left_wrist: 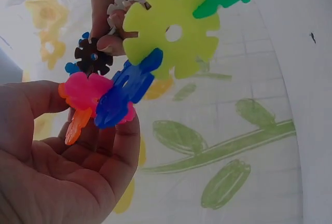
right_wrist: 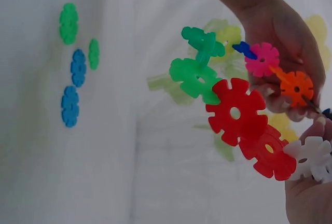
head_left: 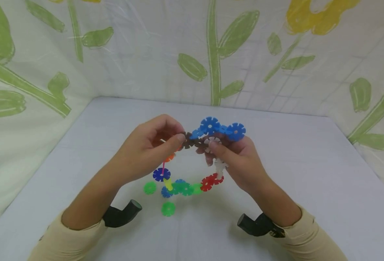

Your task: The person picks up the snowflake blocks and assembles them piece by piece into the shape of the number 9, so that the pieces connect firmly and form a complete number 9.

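Observation:
A closed-looking loop of interlocked notched plastic discs hangs between both hands above the table. My left hand (head_left: 146, 150) pinches a dark brown disc (head_left: 188, 143) between thumb and fingers, beside the orange disc (right_wrist: 288, 81). With thumb on top, my right hand (head_left: 244, 161) grips a white disc (head_left: 215, 139) next to the brown ones. Several blue discs (head_left: 208, 123) stand up above the brown part. Lower down the loop come red discs (head_left: 207, 184), green discs (head_left: 187, 189), a yellow disc (left_wrist: 199, 29), a dark blue disc (head_left: 157, 174) and a pink disc (right_wrist: 259, 67). The right fingers partly hide the joins.
On the white table (head_left: 293, 163) below the loop lie loose discs: a green disc (head_left: 150, 187), another green disc (head_left: 168, 212) and two blue discs (right_wrist: 78, 67). Black curved tubes (head_left: 123, 214) stick out from both wrists. A curtain with painted plants (head_left: 153, 54) surrounds the table.

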Action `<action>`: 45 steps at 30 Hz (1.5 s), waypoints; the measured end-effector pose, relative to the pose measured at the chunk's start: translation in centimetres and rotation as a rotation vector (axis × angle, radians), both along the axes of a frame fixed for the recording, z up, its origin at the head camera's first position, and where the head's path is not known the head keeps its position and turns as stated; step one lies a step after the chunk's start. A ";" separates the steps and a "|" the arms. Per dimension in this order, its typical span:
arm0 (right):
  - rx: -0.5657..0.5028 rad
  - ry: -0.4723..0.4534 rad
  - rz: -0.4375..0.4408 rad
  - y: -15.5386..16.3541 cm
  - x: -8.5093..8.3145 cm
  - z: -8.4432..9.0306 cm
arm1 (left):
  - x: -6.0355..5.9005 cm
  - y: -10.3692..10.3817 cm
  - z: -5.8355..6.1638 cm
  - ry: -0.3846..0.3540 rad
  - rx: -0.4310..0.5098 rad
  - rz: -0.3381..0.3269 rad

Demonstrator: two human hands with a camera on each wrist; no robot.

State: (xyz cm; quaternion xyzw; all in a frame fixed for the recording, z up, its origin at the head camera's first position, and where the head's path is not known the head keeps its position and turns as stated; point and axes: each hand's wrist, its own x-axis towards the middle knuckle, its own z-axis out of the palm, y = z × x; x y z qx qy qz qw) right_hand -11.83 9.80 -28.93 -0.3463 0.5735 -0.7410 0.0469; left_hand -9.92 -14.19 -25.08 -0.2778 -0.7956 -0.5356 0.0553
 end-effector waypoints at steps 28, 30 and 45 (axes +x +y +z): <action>-0.023 -0.077 0.050 -0.5 0.1 -0.3 | -0.1 1.4 -1.1 -0.047 0.106 -0.071; -0.019 -0.075 0.054 -0.5 0.1 -0.3 | 0.0 1.5 -1.2 -0.044 0.104 -0.073; 0.056 0.039 0.033 -0.4 0.6 0.3 | 0.5 0.9 -0.4 0.104 0.089 -0.040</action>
